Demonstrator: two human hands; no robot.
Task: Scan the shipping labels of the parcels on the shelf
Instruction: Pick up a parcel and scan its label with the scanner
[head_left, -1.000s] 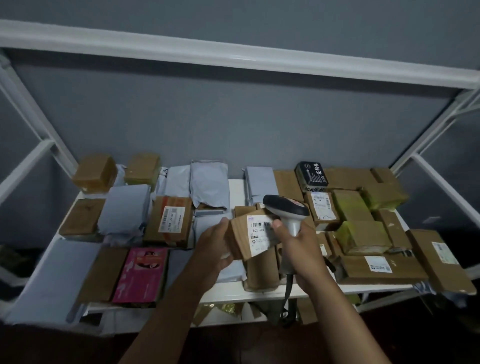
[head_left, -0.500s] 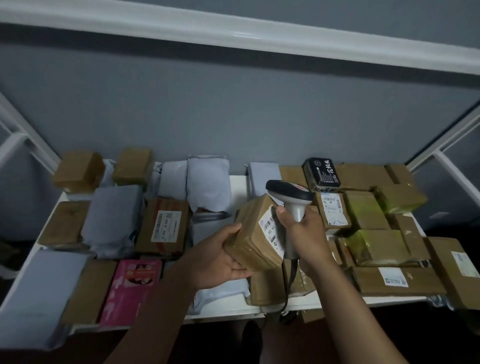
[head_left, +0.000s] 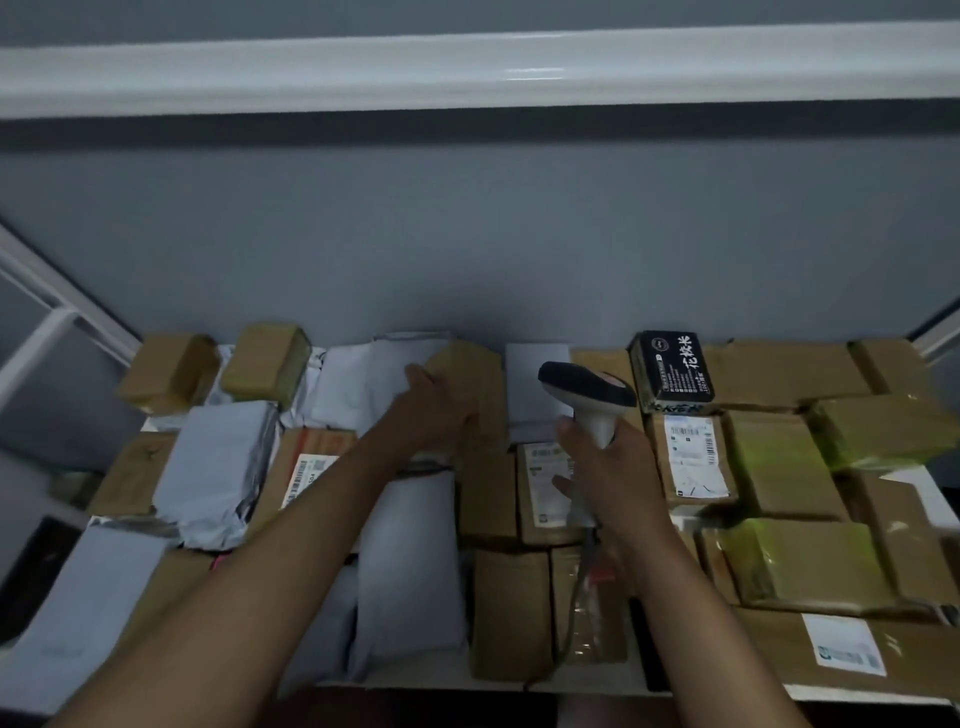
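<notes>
My left hand (head_left: 434, 410) reaches to the back of the shelf and grips a small brown cardboard parcel (head_left: 475, 382) that stands against the grey wall. Its label is not visible. My right hand (head_left: 605, 467) holds a barcode scanner (head_left: 584, 389) with a dark head and white handle, its cord hanging down toward the shelf's front edge. The scanner head points left over the middle parcels. A box with a white shipping label (head_left: 545, 483) lies just left of my right hand, partly hidden by it.
The white shelf (head_left: 597, 675) is packed with brown boxes, grey mailer bags (head_left: 218, 467) and yellow-taped boxes (head_left: 810, 561). A black box with white characters (head_left: 672, 371) stands at the back right. White frame bars run above and at both sides.
My left hand carried the small brown parcel from in front of the scanner up and away to the back row. The scanner hand stayed roughly in place; the view moved closer.
</notes>
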